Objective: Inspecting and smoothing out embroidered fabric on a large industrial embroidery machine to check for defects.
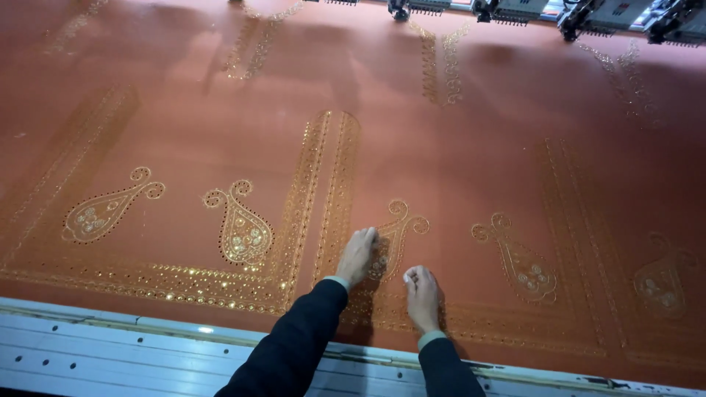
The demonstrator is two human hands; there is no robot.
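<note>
Both hands on the rust fabric (pixel 456 169), at the gold paisley motif (pixel 393 239) near the front rail (pixel 147 342). Left hand (pixel 357 256) curled, fingertips pressing the motif; right hand (pixel 423 298) fingers bunched, looks like pinching at the cloth, can't tell on what. Looks like stitch inspection or trimming; the next move needs a fine, steady pinch without snagging sequins.

I see a wide worktop (pixel 110 345) with a pale metal near rail, grooved lengthwise and dotted with small holes. Rust-orange fabric (pixel 441 147) lies flat on it, covering it left to right and out to the far edge. Gold embroidery on the cloth: paisley motifs (pixel 241 224) in a row along the near side, a banded border (pixel 169 283) running just inside the rail, and a double vertical band (pixel 323 184) rising from that border, rounded at its far end. More faint bands show far left and far right. Cloth looks taut, with no folds visible.
</note>
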